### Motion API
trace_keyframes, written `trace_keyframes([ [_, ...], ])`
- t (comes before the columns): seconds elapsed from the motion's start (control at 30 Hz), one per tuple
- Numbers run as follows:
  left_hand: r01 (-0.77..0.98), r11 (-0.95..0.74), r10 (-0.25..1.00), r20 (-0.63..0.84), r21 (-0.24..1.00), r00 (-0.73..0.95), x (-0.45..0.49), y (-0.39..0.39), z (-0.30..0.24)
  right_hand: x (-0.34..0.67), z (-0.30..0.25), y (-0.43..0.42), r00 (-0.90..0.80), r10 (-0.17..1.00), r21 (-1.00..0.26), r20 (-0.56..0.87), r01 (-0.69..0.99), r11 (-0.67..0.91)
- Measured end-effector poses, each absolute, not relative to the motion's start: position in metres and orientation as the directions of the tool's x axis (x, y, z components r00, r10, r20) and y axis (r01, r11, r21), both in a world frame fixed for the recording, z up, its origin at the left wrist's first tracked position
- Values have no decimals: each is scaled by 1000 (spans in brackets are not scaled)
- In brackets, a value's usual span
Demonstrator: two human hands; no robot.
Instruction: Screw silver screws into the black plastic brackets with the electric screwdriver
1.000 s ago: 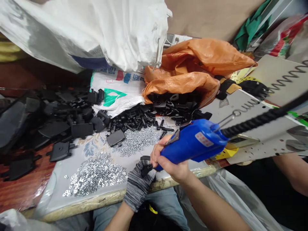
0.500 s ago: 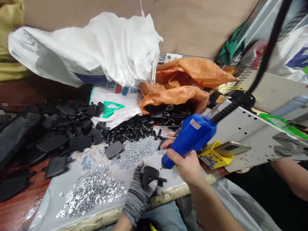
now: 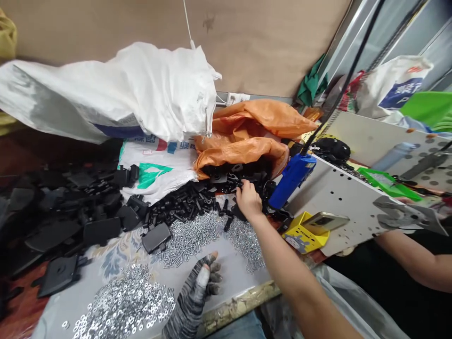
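Gloved left hand (image 3: 196, 294) at six o'clock, fingers loosely parted, bare tabletop (image 3: 233, 270) out to front edge (image 3: 243, 301), right hand (image 3: 249, 201) central, grip unclear, black plastic parts (image 3: 253, 178) at its twelve, electric screwdriver (image 3: 292, 181) at two

Soft, fairly bright light seems to fall from above, leaving a pale sheen along the upper folds of the orange sack (image 3: 247, 149). In its mouth, black parts (image 3: 226, 174) sink into shadow. Left of it, the white sack (image 3: 141, 94) looks nearly washed out, with deep shade beneath. Well below and left of it, washers (image 3: 130, 301) throw small glints. Right of it, the perforated board (image 3: 339, 197) stretches with wide-angle distortion, its far end smeared.
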State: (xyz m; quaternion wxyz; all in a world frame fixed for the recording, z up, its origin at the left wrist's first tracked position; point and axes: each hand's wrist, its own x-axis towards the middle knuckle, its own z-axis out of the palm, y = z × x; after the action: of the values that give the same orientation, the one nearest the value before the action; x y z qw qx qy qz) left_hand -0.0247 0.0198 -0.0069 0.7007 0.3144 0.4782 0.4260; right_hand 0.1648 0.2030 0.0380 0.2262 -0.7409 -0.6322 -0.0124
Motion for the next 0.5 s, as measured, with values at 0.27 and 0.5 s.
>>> trace_keyframes([
  [0.27,-98,363,923,-344,927,173,-30,19,12,200,48,218,32,990,-53,134,998,-25],
  [0.5,21,253,959,-254,967,124,-35,21,1,210,69,226,161,982,9,95,987,-162],
])
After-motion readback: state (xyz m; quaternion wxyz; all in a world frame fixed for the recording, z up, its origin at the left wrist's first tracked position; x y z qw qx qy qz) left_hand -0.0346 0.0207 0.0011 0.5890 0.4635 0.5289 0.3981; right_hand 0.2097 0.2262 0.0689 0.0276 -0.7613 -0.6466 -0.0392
